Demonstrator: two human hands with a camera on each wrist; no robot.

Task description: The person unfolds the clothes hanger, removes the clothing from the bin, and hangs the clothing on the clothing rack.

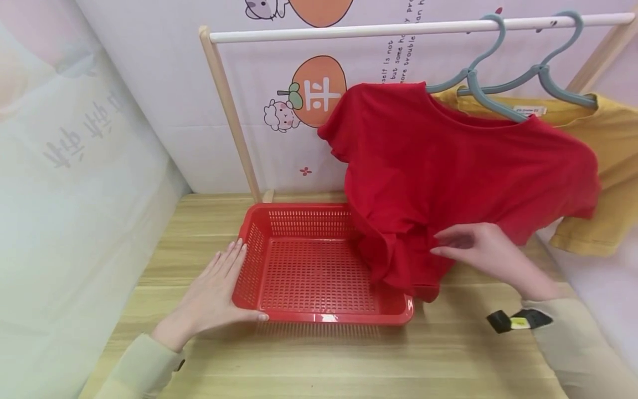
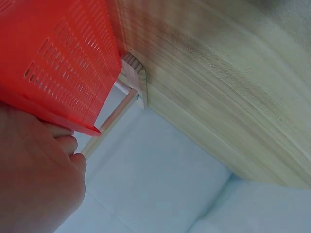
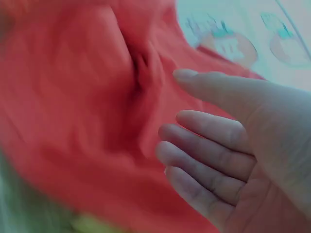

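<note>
A red short-sleeved T-shirt (image 1: 399, 144) hangs from a blue-grey hanger (image 1: 490, 100) on a rack. Its lower part is bunched and droops over the right side of a red perforated plastic basket (image 1: 319, 317). My left hand (image 1: 211, 296) rests at the basket's front left corner, fingers fairly straight along the left rim and thumb on the front rim. Just right of the bunched cloth is my right hand (image 1: 480, 249). In the right wrist view the right hand (image 3: 233, 150) faces the red fabric (image 3: 73, 97), thumb apart from the fingers, nothing gripped.
A yellow T-shirt (image 1: 615, 166) hangs behind the red one on a second hanger (image 1: 563, 91). The rack has a white rod (image 1: 349, 32) and wooden posts (image 1: 231, 111). Basket and rack stand on a wood-grain table (image 1: 299, 366), with printed cloth walls (image 1: 279, 160) at the back and sides.
</note>
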